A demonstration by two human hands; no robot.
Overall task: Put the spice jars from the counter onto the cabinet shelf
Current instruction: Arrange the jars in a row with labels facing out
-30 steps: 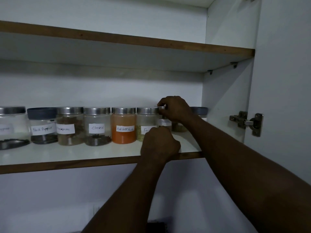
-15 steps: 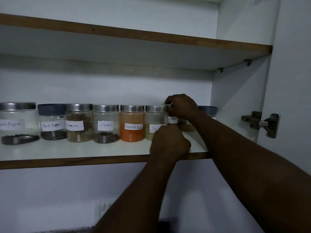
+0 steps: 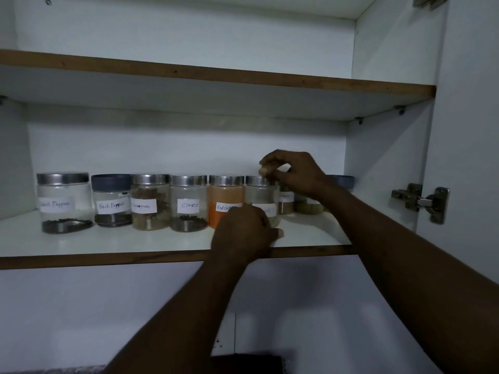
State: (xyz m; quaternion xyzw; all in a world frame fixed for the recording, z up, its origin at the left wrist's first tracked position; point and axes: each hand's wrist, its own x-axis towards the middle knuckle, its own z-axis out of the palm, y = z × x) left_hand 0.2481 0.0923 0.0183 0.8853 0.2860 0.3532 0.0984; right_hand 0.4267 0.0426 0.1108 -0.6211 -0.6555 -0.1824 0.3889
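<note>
A row of labelled spice jars stands on the lower cabinet shelf [image 3: 108,240]: black pepper [image 3: 112,199], cinnamon [image 3: 149,202], cloves [image 3: 188,203], red chilli [image 3: 226,195] and a fennel jar [image 3: 260,194]. A small jar [image 3: 286,205] stands behind and to the right of the fennel jar. My right hand [image 3: 294,171] hovers with curled fingers over the fennel jar's lid and the small jar's top, which it hides. My left hand [image 3: 243,233] is curled at the shelf's front edge, covering the fennel jar's base, its fingers hidden.
Further jars stand right of the small one, among them one with brown contents [image 3: 307,207] and a blue-lidded one [image 3: 343,182] at the cabinet wall. A large steel-lidded jar [image 3: 63,202] ends the row on the left. The upper shelf [image 3: 216,75] hangs overhead. The open door's hinge [image 3: 421,202] is at right.
My right hand has shifted slightly left, so more of the small jar's body shows beside it. My left hand stays at the shelf edge. The camera has panned left.
</note>
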